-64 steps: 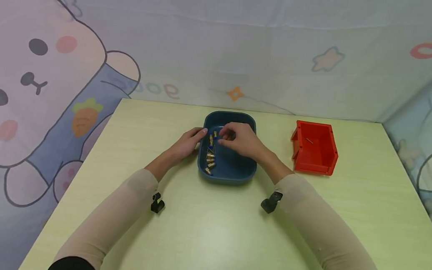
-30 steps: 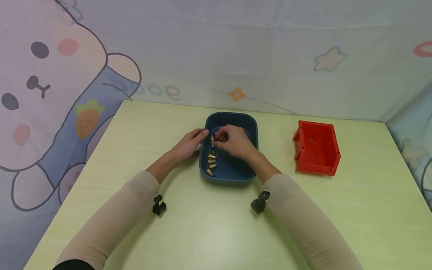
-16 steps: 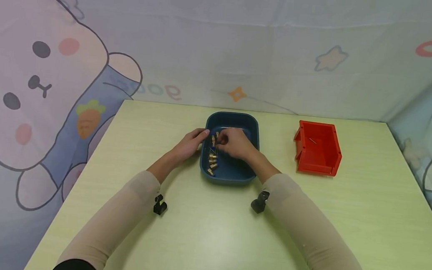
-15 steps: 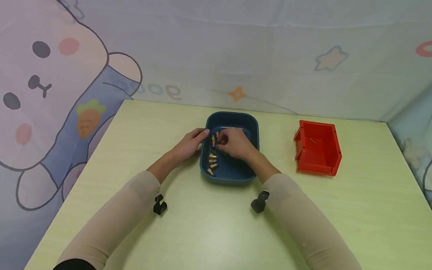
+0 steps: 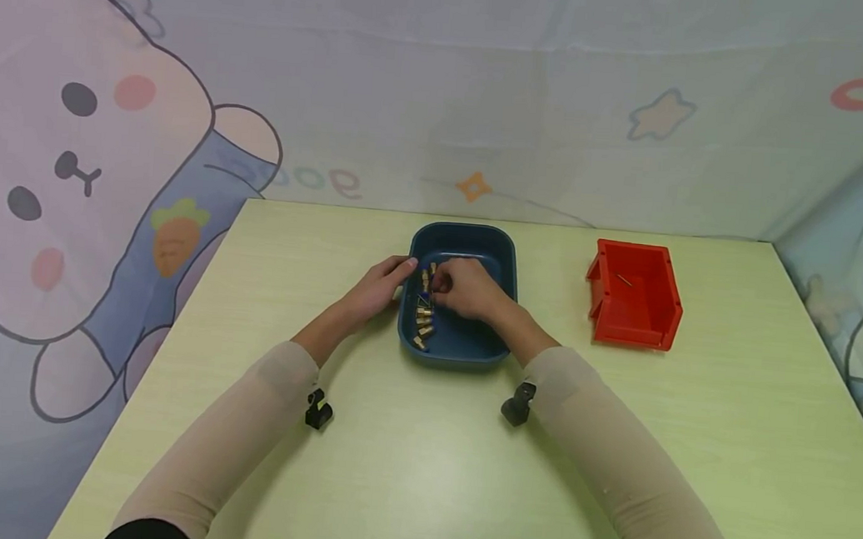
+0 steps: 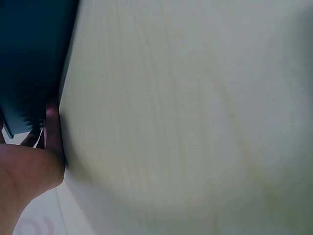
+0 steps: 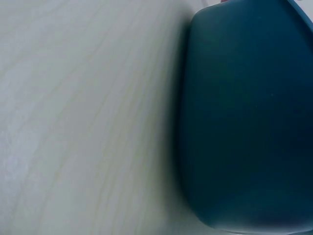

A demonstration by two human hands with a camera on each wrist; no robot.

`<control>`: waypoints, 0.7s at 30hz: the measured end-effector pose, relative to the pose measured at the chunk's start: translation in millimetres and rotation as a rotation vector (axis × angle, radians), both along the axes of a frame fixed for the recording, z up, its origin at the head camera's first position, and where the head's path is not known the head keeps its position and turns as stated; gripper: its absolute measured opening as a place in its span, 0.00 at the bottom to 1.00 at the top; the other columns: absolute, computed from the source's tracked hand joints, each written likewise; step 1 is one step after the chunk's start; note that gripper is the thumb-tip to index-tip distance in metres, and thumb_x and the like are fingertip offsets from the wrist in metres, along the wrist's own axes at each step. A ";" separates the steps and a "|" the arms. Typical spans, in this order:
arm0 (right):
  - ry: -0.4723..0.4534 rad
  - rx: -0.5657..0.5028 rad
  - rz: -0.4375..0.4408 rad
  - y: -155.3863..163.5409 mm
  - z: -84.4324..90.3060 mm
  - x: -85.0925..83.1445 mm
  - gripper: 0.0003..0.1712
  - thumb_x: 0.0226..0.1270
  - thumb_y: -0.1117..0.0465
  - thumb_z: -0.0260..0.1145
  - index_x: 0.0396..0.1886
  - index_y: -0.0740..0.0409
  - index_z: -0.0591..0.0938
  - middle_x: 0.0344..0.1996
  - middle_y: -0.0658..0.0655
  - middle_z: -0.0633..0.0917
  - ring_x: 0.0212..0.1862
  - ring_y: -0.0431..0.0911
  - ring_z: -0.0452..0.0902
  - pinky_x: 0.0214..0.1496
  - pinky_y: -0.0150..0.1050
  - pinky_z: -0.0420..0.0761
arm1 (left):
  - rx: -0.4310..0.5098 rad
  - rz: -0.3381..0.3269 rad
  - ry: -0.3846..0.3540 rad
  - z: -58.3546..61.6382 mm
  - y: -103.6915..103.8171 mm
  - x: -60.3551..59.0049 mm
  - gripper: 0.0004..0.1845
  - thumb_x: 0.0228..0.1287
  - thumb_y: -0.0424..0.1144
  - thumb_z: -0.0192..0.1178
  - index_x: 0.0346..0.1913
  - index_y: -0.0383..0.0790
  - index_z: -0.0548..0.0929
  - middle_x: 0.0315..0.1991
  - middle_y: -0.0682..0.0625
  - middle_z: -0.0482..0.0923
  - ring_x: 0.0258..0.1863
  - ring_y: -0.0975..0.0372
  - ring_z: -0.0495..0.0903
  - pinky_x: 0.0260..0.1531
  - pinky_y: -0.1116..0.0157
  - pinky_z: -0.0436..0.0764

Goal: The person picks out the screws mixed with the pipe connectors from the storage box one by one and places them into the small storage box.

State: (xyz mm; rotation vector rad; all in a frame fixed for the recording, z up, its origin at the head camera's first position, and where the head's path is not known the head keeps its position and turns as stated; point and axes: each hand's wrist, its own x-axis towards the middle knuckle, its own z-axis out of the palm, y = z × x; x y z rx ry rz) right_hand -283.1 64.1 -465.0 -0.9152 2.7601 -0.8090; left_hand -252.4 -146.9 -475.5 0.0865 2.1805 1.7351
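Note:
A dark blue tray (image 5: 472,339) sits near the far edge of the table, and its wall (image 7: 244,122) fills much of the right wrist view. Several small brass fittings (image 5: 424,319), some with blue parts, lie in a row along its left inner side. My left hand (image 5: 379,287) grips the tray's left wall, thumb on the rim; the left wrist view shows fingers (image 6: 53,127) against the outside. Over the fittings, inside the tray, my right hand (image 5: 468,287) has bent fingers. Its fingertips are at the upper part of the row; whether they pinch a fitting is hidden.
A red bin (image 5: 636,296) stands to the right of the tray with one small thin metal piece (image 5: 624,280) in it. A printed cloth (image 5: 384,91) hangs behind the pale table (image 5: 417,469).
Compared with two seconds ago, my right hand is slightly lower in the tray, its fingers more bent. The upper fittings have shifted a little. My left hand keeps its place on the rim.

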 end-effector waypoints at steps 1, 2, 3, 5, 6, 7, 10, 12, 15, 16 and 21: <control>-0.001 0.002 0.001 0.1 0.3 0.3 0.07 0.66 0.61 0.76 0.38 0.60 0.89 0.34 0.55 0.88 0.40 0.48 0.83 0.50 0.44 0.83 | 0.001 0.000 0.000 -0.2 0.1 -0.1 0.38 0.84 0.62 0.46 0.81 0.38 0.63 0.79 0.40 0.63 0.79 0.49 0.63 0.73 0.47 0.72; -0.002 0.004 0.002 0.0 0.6 0.7 0.07 0.66 0.61 0.76 0.38 0.60 0.89 0.34 0.55 0.88 0.40 0.48 0.83 0.50 0.44 0.83 | 0.001 0.000 -0.001 -0.4 0.1 -0.1 0.38 0.84 0.62 0.46 0.81 0.38 0.63 0.79 0.40 0.63 0.79 0.49 0.63 0.73 0.47 0.72; -0.005 0.004 0.003 -0.1 0.8 1.0 0.07 0.67 0.61 0.76 0.38 0.61 0.89 0.34 0.55 0.88 0.40 0.48 0.83 0.50 0.44 0.83 | 0.002 0.000 -0.001 -0.4 0.1 0.0 0.38 0.84 0.62 0.46 0.81 0.38 0.63 0.79 0.40 0.63 0.79 0.49 0.63 0.73 0.47 0.72; -0.008 0.008 0.004 -0.2 1.0 1.1 0.07 0.67 0.61 0.76 0.39 0.61 0.89 0.35 0.55 0.88 0.40 0.48 0.83 0.50 0.44 0.83 | 0.003 0.000 0.001 -0.5 0.0 0.2 0.38 0.84 0.62 0.46 0.81 0.38 0.63 0.79 0.41 0.63 0.79 0.49 0.63 0.73 0.47 0.71; -0.011 0.010 0.004 -0.2 1.1 1.1 0.07 0.67 0.61 0.76 0.39 0.61 0.89 0.35 0.55 0.88 0.41 0.48 0.83 0.51 0.44 0.83 | 0.003 -0.001 0.002 -0.7 -0.1 0.1 0.38 0.84 0.63 0.46 0.81 0.38 0.63 0.79 0.41 0.63 0.79 0.49 0.63 0.74 0.47 0.71; -0.013 0.012 0.002 -0.2 1.1 1.2 0.07 0.67 0.61 0.76 0.39 0.61 0.89 0.35 0.55 0.88 0.41 0.48 0.83 0.51 0.44 0.83 | 0.004 -0.003 0.002 -0.8 -0.3 0.3 0.38 0.84 0.63 0.46 0.81 0.38 0.63 0.79 0.41 0.63 0.79 0.49 0.63 0.74 0.47 0.71; -0.015 0.021 0.000 -0.2 1.4 1.2 0.07 0.68 0.61 0.76 0.40 0.60 0.89 0.35 0.55 0.88 0.41 0.48 0.83 0.51 0.44 0.83 | 0.010 -0.006 0.006 -0.8 -0.5 0.3 0.37 0.84 0.62 0.46 0.81 0.38 0.63 0.79 0.41 0.64 0.79 0.49 0.63 0.74 0.47 0.70; -0.017 0.024 0.001 0.0 1.9 1.4 0.07 0.68 0.61 0.76 0.40 0.60 0.89 0.35 0.55 0.88 0.41 0.48 0.83 0.51 0.44 0.83 | 0.015 -0.008 0.007 -0.8 -0.5 0.1 0.37 0.84 0.61 0.46 0.81 0.38 0.63 0.79 0.41 0.64 0.79 0.49 0.63 0.74 0.46 0.70; -0.015 0.027 0.005 0.0 2.2 1.2 0.06 0.68 0.61 0.75 0.40 0.60 0.89 0.35 0.54 0.88 0.41 0.48 0.83 0.51 0.44 0.83 | 0.021 -0.009 0.005 -0.8 -0.7 -0.3 0.37 0.85 0.61 0.46 0.81 0.38 0.63 0.79 0.40 0.64 0.78 0.49 0.63 0.74 0.46 0.70; -0.013 0.028 0.007 0.1 2.2 1.1 0.06 0.68 0.61 0.75 0.40 0.60 0.89 0.35 0.54 0.88 0.41 0.48 0.83 0.51 0.44 0.83 | 0.023 -0.009 0.004 -0.9 -0.8 -0.3 0.37 0.85 0.61 0.46 0.81 0.38 0.63 0.79 0.41 0.64 0.78 0.49 0.63 0.74 0.46 0.70; -0.012 0.034 0.014 -0.2 2.0 1.3 0.06 0.68 0.62 0.75 0.40 0.60 0.88 0.36 0.55 0.87 0.41 0.48 0.83 0.51 0.44 0.83 | 0.028 -0.013 0.000 -1.4 -1.0 -0.1 0.37 0.84 0.62 0.47 0.81 0.39 0.63 0.79 0.41 0.63 0.79 0.50 0.63 0.74 0.47 0.70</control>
